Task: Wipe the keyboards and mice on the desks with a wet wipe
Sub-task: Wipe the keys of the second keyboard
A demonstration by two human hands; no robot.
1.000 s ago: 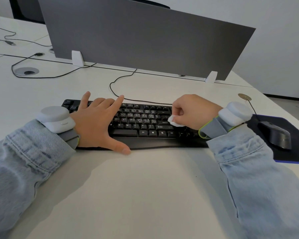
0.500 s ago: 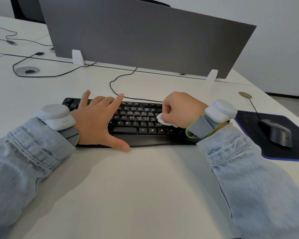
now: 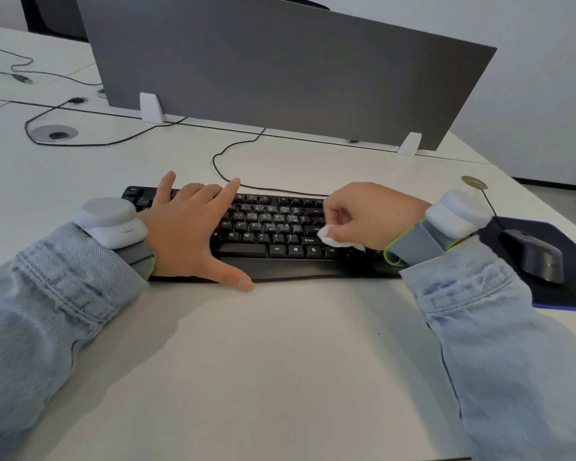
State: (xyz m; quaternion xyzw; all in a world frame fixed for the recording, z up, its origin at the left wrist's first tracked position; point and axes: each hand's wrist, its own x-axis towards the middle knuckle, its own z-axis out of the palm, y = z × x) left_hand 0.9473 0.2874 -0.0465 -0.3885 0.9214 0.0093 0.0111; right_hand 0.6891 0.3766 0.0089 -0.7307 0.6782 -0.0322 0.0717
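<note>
1. Black wires (image 3: 80,141) loop over the white desk (image 3: 280,361) on the far left, near a round grey hole cover (image 3: 55,132). They lie well away from our work.
2. Our left hand (image 3: 187,234) lies flat on the left part of the long black plastic keyboard (image 3: 273,227). Its fingers are straight and spread, and it grips nothing. We think it presses down so the keyboard does not slide while we rub.
3. A tall grey divider board (image 3: 280,78) stands behind the keyboard, and the keyboard's thin cord (image 3: 226,174) curls in front of it.
4. Our right hand (image 3: 373,217) has its fingers curled tight around a small scrunched white wet wipe (image 3: 333,239). The wipe touches the keys on the right part of the keyboard, so that part looks to be getting cleaned now.
5. A dark grey mouse (image 3: 536,257) sits on a dark mat with a blue edge (image 3: 572,287), just right of the keyboard. It still needs a wipe, we think. Our right sleeve is near it and could bump it.
</note>
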